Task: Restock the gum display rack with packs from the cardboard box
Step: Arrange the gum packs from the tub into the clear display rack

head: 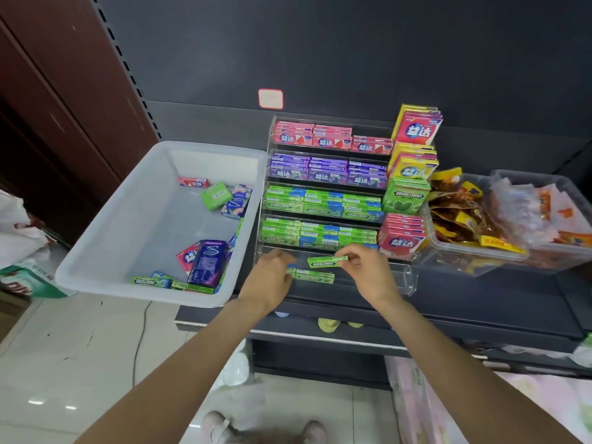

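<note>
A clear tiered gum rack (404, 277) stands on the dark shelf, with rows of red, purple and green packs. My right hand (365, 267) pinches a green Doublemint stick pack (326, 262) at its right end, just above the rack's bottom tier. Another green stick pack (314, 277) lies on that tier, and my left hand (272, 277) holds its left end with curled fingers. To the left, a white plastic bin (144, 219) holds several loose gum packs, among them a purple pack (206, 262) and a green box (216, 195). No cardboard box shows.
Flat gum boxes (416, 129) stand stacked along the rack's right side. Two clear tubs of snack packets (474, 219) sit further right. A dark back panel rises behind. Bags lie on the tiled floor at left, and a lower shelf juts out below.
</note>
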A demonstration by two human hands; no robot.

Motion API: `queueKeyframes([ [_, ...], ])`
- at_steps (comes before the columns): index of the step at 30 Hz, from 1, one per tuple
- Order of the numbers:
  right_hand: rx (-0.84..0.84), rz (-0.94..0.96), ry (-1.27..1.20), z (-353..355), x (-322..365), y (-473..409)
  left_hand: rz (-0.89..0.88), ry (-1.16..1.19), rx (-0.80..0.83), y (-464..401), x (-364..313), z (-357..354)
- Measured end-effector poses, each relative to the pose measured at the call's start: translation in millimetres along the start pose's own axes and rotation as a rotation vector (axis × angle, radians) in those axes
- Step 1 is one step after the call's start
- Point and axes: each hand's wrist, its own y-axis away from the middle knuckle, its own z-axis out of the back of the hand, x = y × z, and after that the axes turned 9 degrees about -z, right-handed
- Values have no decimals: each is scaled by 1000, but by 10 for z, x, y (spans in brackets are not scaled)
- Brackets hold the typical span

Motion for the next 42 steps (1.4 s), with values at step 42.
queueKeyframes([
  [42, 71, 323, 227, -276, 680, -31, -152, -196, -366, 209, 79, 515],
])
